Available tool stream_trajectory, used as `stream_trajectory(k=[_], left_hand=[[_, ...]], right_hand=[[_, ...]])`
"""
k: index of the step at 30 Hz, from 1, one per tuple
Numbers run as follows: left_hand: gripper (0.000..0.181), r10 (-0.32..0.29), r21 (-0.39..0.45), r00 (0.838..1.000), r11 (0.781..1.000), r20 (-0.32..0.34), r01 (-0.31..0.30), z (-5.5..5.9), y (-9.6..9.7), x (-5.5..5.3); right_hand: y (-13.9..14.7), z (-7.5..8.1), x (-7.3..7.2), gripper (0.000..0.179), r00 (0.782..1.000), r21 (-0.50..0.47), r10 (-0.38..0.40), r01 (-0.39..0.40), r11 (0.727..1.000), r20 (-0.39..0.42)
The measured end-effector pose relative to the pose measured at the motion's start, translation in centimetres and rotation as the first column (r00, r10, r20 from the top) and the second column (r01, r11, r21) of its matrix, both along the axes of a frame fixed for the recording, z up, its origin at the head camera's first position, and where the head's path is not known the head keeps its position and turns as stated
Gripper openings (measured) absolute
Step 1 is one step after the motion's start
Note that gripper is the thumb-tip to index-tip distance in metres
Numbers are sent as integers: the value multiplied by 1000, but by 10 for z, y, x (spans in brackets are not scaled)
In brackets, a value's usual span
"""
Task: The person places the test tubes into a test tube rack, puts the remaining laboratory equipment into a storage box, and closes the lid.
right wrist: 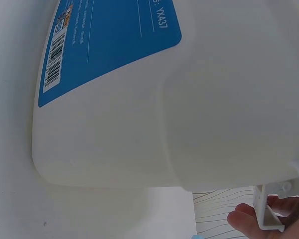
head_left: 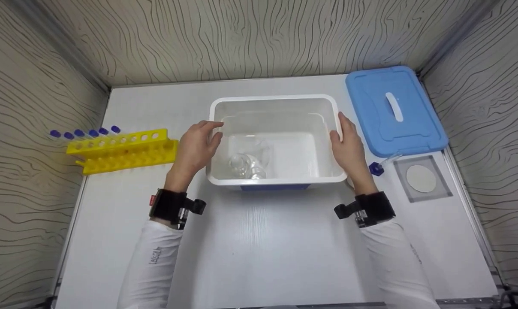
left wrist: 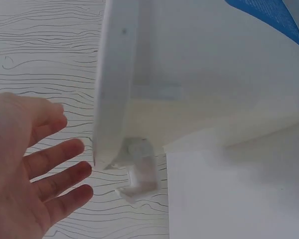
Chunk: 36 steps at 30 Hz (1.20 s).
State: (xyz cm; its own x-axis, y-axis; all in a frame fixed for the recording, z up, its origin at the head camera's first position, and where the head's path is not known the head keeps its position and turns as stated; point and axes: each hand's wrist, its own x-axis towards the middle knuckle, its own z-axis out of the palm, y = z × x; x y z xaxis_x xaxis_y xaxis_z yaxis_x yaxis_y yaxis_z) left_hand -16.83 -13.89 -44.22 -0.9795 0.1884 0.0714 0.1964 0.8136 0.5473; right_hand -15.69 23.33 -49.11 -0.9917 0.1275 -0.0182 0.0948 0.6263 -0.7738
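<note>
A white plastic storage box [head_left: 274,181], lidless, stands between my two hands, with clear glassware [head_left: 246,165] lying in its left part. At the box's left rim is my left hand [head_left: 197,146]; in the left wrist view its loosely bent fingers [left wrist: 65,159] are spread, a small gap away from the rim. My right hand [head_left: 349,143] lies along the right rim, thumb on the inner side and fingers along the outside. The right wrist view shows a white clip [right wrist: 264,209] on the box partly hiding that hand. A blue label [right wrist: 114,40] covers the front wall.
A blue lid [head_left: 370,124] with a white handle lies at the back right. Near it are a clear cylinder with a blue base [head_left: 376,168] and a grey gauze square [head_left: 422,178]. A yellow tube rack [head_left: 126,165] and several blue-capped tubes [head_left: 94,133] sit left.
</note>
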Motion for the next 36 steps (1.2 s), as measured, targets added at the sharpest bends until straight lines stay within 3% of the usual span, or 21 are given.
stream_trajectory(k=[6,14,20,25,32,36], left_hand=[[35,149,58,987,988,-59,-146,-19,-3,1],[55,261,99,965,960,8,-260,-39,4,5],[51,266,157,963,951,32,-268,-45,13,9],[49,275,172,961,947,-5,-270,-46,16,8],[49,289,205,957,937,2,-283,-48,15,8],[48,287,209,958,938,-25,-276,-47,13,9]], right_hand=[[-2,-1,0,60,1000,21,-7,7,1000,5],[-5,-1,-1,59,1000,20,-1,1,1000,-3],[-1,0,0,60,1000,9,3,-3,1000,-4],[3,1,1,61,1000,-44,4,-3,999,9],[6,4,2,65,999,-170,40,-36,985,24],[13,8,8,61,1000,-159,13,-11,987,8]])
